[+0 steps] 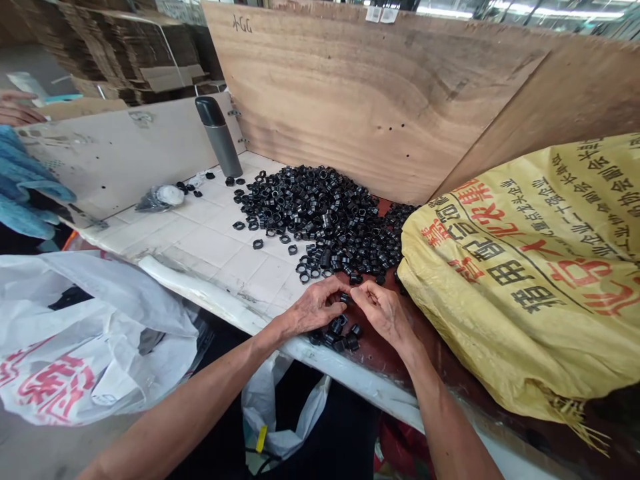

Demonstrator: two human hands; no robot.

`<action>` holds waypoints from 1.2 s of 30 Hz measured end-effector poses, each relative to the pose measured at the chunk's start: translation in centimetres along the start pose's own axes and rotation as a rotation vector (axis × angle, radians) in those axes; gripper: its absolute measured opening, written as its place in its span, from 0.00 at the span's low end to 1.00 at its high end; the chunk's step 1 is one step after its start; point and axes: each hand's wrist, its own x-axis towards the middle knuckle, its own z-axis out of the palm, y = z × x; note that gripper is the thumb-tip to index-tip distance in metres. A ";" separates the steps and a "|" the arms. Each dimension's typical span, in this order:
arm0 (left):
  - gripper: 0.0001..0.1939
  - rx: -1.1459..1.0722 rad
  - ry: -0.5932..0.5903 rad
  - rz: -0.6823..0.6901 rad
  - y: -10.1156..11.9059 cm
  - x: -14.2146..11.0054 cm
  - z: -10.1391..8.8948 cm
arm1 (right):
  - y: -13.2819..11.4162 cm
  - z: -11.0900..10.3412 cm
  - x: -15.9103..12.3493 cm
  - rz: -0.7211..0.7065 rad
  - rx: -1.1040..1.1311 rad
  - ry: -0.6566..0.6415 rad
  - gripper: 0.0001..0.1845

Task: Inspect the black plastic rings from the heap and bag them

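Note:
My left hand (316, 307) is pinched around a small black plastic ring (345, 299) at the near edge of the table. Close beside it, my right hand (381, 309) has its thumb and forefinger pressed together by the same ring; whatever sits between those fingertips is too small to make out. Below both hands lies a small cluster of black rings (345, 337) on the dark red surface. Just beyond them rises a large heap of similar black rings (320, 207), some lying loose at its left side.
A printed yellow woven sack (530, 267) fills the right side. A grey bottle (220, 139) and a clear plastic bag (161, 197) stand back left. Wooden boards (350, 93) wall the table. White bags (90, 333) hang at the front; a person's blue sleeve (25, 180) shows left.

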 end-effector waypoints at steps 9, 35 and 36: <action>0.34 0.386 -0.213 0.237 1.2 -4.8 -0.4 | -0.3 1.8 -6.5 -0.209 -0.355 -0.174 0.46; 0.14 0.334 0.237 -0.359 -6.2 -21.1 5.6 | 1.6 16.7 -15.8 -0.132 -0.351 -0.340 0.14; 0.15 0.338 0.235 -0.405 -6.8 -20.9 5.8 | 1.8 17.1 -15.9 -0.097 -0.370 -0.330 0.19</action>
